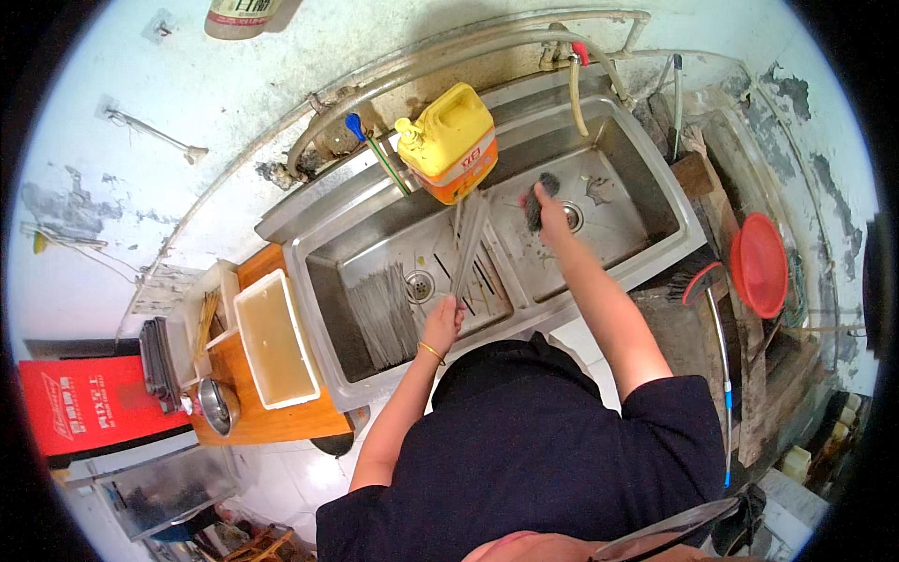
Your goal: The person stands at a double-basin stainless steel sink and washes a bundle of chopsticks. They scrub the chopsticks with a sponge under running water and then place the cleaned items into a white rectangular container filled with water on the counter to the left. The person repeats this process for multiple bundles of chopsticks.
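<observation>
My left hand [442,322] grips one end of a bundle of thin metal skewers [469,246], slightly blurred, which points up over the divider of a stainless steel double sink [523,309]. In my right hand [551,214] is a dark scouring pad [539,200], held over the right basin near its drain [572,216]. Many more thin skewers [383,316] lie side by side in the left basin, left of its drain [419,286]. Several dark sticks [484,277] lie loose on that basin's floor. A yellow detergent jug [449,140] with a pump stands at the sink's back edge.
A white tray of cloudy liquid [277,341] and a metal bowl [218,406] stand on the wooden counter [281,425] at left. A hose [577,98] hangs over the right basin. Right of the sink are a broom [702,282] and red plastic basins [762,265].
</observation>
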The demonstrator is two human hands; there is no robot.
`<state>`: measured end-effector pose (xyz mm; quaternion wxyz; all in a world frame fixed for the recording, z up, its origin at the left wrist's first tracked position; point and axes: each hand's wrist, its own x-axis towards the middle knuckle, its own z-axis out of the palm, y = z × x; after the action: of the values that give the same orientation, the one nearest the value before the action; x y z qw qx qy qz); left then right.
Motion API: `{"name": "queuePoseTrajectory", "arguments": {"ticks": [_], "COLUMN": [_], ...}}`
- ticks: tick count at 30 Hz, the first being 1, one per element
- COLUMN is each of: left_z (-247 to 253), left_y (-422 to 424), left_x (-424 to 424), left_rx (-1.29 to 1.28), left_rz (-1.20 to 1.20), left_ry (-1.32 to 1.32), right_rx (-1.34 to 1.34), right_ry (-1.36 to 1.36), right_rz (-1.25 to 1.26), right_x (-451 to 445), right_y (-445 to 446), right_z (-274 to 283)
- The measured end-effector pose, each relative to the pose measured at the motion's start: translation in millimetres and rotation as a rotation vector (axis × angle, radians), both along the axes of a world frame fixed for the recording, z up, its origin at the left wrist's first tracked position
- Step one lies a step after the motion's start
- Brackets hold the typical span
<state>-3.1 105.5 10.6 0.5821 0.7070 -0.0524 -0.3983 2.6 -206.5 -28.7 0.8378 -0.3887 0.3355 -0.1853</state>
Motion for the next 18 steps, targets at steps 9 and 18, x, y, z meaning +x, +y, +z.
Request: {"name": "queuePoseTrajectory", "arguments": {"ticks": [9,18], "left_z": [3.1,0.5], "left_y": [-25.8,-25.1], "left_x": [16.2,-4.7], "left_rx": [-0.023,0.071], "left_rz": [0.032,-0.081], "left_ry": [-0.206,-0.106], "right_rx": [0.002,-0.178], "right_ry": [-0.023,0.145], "right_rz": [0.412,0.263], "right_x": [-29.8,2.6], "right_y": [148.0,116.0], "right_z": [15.4,16.0]}}
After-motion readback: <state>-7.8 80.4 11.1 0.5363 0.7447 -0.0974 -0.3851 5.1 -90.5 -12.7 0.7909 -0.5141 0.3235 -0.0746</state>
